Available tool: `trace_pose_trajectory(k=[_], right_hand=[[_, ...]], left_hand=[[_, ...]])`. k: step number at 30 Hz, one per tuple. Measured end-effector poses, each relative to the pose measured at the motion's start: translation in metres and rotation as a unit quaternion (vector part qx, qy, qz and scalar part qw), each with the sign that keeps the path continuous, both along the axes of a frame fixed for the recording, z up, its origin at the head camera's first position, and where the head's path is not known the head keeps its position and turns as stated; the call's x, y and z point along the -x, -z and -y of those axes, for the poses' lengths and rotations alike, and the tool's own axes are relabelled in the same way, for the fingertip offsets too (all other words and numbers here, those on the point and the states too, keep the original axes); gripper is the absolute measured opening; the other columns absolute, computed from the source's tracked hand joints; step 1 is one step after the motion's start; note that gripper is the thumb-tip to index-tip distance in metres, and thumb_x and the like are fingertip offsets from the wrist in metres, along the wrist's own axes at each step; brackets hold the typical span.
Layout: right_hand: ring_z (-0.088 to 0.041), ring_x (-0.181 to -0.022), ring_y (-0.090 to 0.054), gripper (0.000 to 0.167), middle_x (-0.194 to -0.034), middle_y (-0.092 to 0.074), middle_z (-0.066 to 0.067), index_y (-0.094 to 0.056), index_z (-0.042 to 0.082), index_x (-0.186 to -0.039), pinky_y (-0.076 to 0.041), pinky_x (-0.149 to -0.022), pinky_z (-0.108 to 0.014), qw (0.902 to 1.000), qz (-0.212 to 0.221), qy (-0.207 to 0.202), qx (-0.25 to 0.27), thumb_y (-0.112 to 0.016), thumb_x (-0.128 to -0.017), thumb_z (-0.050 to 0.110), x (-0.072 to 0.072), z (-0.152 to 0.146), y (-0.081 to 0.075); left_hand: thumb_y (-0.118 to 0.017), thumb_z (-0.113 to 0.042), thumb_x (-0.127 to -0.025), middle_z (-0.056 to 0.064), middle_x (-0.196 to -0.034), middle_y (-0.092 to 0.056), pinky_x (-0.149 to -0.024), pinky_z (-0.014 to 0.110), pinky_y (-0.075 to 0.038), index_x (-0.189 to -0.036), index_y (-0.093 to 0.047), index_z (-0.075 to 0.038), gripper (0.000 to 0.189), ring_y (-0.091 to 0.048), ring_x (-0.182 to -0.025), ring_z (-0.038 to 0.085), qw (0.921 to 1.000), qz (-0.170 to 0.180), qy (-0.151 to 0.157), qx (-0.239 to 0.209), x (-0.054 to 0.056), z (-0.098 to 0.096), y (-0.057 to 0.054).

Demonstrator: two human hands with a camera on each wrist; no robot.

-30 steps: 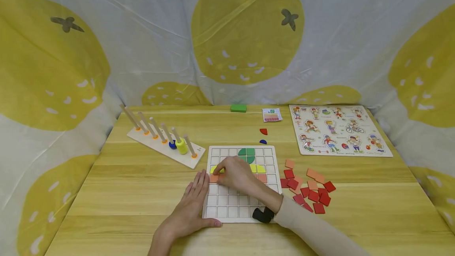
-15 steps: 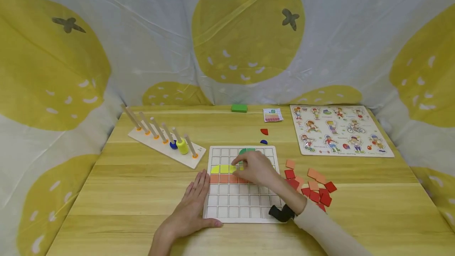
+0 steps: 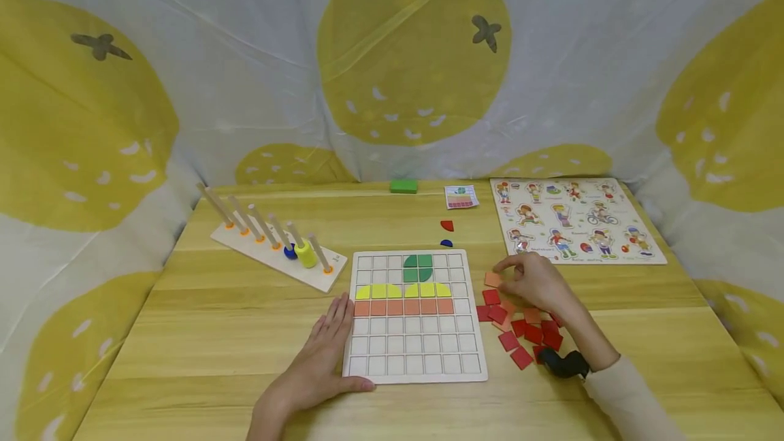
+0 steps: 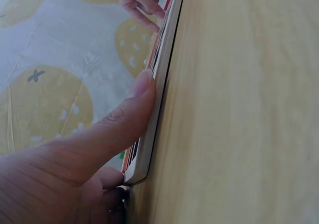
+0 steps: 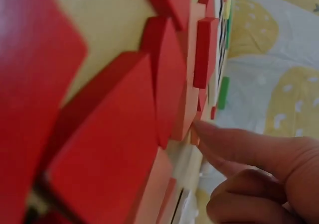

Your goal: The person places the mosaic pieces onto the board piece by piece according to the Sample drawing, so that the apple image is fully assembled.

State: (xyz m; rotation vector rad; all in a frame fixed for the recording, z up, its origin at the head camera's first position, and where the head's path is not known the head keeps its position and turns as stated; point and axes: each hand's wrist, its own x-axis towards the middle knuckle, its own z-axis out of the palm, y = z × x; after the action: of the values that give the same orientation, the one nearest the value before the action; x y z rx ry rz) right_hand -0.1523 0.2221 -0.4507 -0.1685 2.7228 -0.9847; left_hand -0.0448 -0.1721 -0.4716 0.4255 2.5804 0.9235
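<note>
My left hand [image 3: 321, 356] lies along the left edge of the white grid board [image 3: 413, 365], its thumb at the near corner. In the left wrist view that thumb [image 4: 124, 114] presses the board's side edge. On the board are green pieces [image 3: 418, 269], a row of yellow rounded pieces [image 3: 395, 290] and a row of orange square tiles [image 3: 403, 307]. Right of the board, my right hand [image 3: 539, 282] pinches a loose orange square tile [image 3: 492, 280] between thumb and index finger. The right wrist view shows the index finger [image 5: 219, 134] at its edge.
Several loose red tiles [image 3: 533, 333] and orange ones lie under the right forearm. A peg stand [image 3: 278, 257] is at left. Behind the board are a red quarter piece [image 3: 447, 225], a blue half-round [image 3: 446, 243], a pattern card [image 3: 461, 197], a green block [image 3: 403, 186] and a picture puzzle [image 3: 578, 223].
My right hand has moved right, off the board's tile row to the loose orange tile beside the board. The left hand has stayed at the board's left edge.
</note>
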Motion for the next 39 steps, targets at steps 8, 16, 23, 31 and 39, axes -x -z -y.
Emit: trace_pose_trajectory(k=[8,16,23,31,39], right_hand=[[-0.014,-0.053,-0.04,0.027,-0.059,-0.043,0.001,-0.074,0.003,-0.108,-0.029,-0.049,-0.025,0.9998,0.01,0.005,-0.014,-0.084,-0.085,0.015,0.003,0.0,0.003],[-0.013,-0.054,-0.038,0.028,-0.06,-0.043,0.002,-0.072,-0.002,-0.106,-0.03,-0.049,-0.024,0.9995,0.021,0.003,-0.022,-0.082,-0.089,0.018,0.002,-0.003,0.003],[-0.011,-0.05,-0.033,0.028,-0.056,-0.037,0.004,-0.072,-0.001,-0.106,-0.026,-0.046,-0.022,0.9998,0.012,-0.017,-0.003,-0.082,-0.089,0.02,-0.005,0.0,-0.003],[-0.007,-0.049,-0.039,0.018,-0.058,-0.035,0.006,-0.076,0.01,-0.095,-0.029,-0.049,-0.018,0.9932,0.032,-0.107,0.033,-0.087,-0.083,0.018,-0.032,0.044,-0.009],[-0.008,-0.053,-0.037,0.02,-0.058,-0.042,0.005,-0.075,0.016,-0.088,-0.026,-0.05,-0.02,0.994,0.006,-0.109,-0.01,-0.092,-0.077,0.018,-0.042,0.067,-0.001]], left_hand=[[-0.085,-0.057,-0.077,0.008,-0.176,0.005,-0.131,0.035,0.007,-0.166,-0.007,-0.005,0.129,0.006,-0.164,0.031,1.0,-0.008,0.003,-0.002,0.001,0.002,0.002],[-0.085,-0.055,-0.077,0.008,-0.176,0.006,-0.123,0.015,0.017,-0.165,-0.005,-0.005,0.13,0.006,-0.164,0.03,0.9999,-0.006,0.001,0.012,0.0,0.002,0.002],[-0.083,-0.058,-0.078,0.008,-0.176,0.007,-0.133,0.041,0.006,-0.166,-0.004,-0.005,0.13,0.007,-0.164,0.031,0.9998,-0.005,0.006,0.018,0.001,0.002,0.001],[-0.084,-0.058,-0.077,0.009,-0.175,0.007,-0.13,0.057,-0.001,-0.166,-0.006,-0.004,0.13,0.006,-0.163,0.032,0.9999,-0.004,0.008,0.007,0.001,0.002,0.001],[-0.084,-0.058,-0.077,0.01,-0.175,0.006,-0.13,0.057,-0.002,-0.166,-0.006,-0.003,0.13,0.006,-0.163,0.033,1.0,-0.006,0.006,0.002,0.001,0.002,0.001]])
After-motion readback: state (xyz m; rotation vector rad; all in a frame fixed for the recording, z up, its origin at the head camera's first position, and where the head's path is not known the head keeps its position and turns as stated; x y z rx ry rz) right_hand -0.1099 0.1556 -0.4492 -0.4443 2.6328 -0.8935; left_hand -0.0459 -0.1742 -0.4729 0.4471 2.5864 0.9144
